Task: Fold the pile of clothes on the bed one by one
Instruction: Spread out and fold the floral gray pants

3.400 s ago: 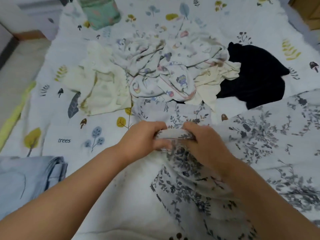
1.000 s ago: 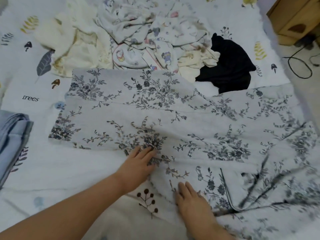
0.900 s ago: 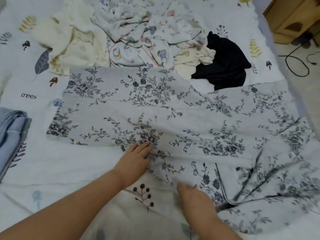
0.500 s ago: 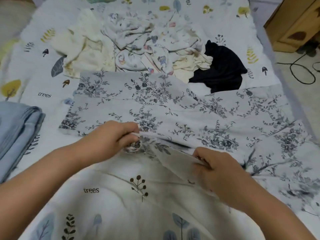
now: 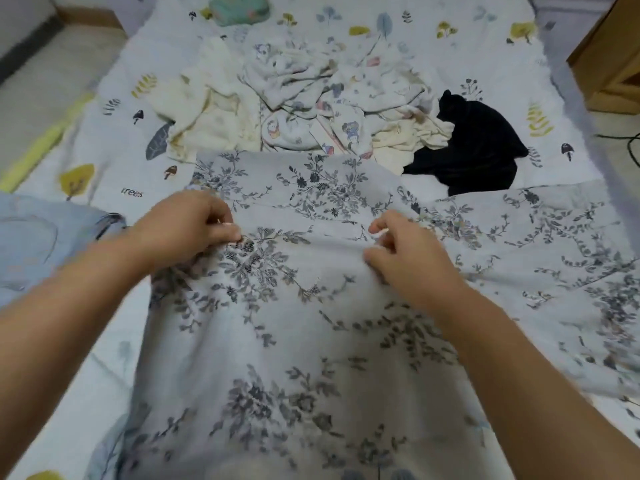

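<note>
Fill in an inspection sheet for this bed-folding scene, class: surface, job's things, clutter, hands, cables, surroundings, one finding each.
Surface: bedsheet with a leaf and mushroom print.
Job's things: grey floral garment spread across the near bed; unfolded pile of cream and cartoon-print clothes behind it; black garment beside the pile; folded light-blue item at left.
Clutter: green printed bundle at the far edge.
Hands: left hand and right hand each have a grip on the floral garment's edge.
Cables: black cable on the floor at right.
Surroundings: wooden furniture at right.
</note>
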`<state>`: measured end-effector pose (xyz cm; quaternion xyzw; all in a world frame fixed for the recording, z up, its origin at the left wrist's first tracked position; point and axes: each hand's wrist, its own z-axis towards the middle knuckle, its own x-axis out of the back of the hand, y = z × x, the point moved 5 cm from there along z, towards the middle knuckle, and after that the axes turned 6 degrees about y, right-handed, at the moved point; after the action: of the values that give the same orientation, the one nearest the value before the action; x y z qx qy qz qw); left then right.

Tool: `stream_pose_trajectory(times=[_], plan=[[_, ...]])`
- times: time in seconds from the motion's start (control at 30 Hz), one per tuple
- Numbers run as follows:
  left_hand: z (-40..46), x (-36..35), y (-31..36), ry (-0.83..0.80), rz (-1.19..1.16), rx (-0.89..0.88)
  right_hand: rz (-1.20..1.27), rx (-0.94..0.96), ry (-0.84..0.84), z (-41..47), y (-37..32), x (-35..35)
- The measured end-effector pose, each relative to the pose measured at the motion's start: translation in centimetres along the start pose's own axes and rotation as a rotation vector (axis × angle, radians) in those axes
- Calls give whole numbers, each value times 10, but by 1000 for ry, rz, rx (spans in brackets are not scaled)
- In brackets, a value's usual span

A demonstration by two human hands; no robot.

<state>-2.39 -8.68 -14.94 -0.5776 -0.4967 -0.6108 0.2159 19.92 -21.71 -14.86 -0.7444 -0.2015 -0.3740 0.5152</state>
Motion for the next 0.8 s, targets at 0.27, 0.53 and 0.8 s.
stream_pose_trajectory(times=[0.27, 0.53, 0.8], plan=[[-34, -138, -94, -150, 76, 501, -495, -159, -178, -38, 84, -99], [-51, -146, -103, 14, -204, 730, -521, -261, 66, -34, 120, -86], [-44, -62, -86, 347, -664, 582, -474, -334, -12, 10, 147, -44]])
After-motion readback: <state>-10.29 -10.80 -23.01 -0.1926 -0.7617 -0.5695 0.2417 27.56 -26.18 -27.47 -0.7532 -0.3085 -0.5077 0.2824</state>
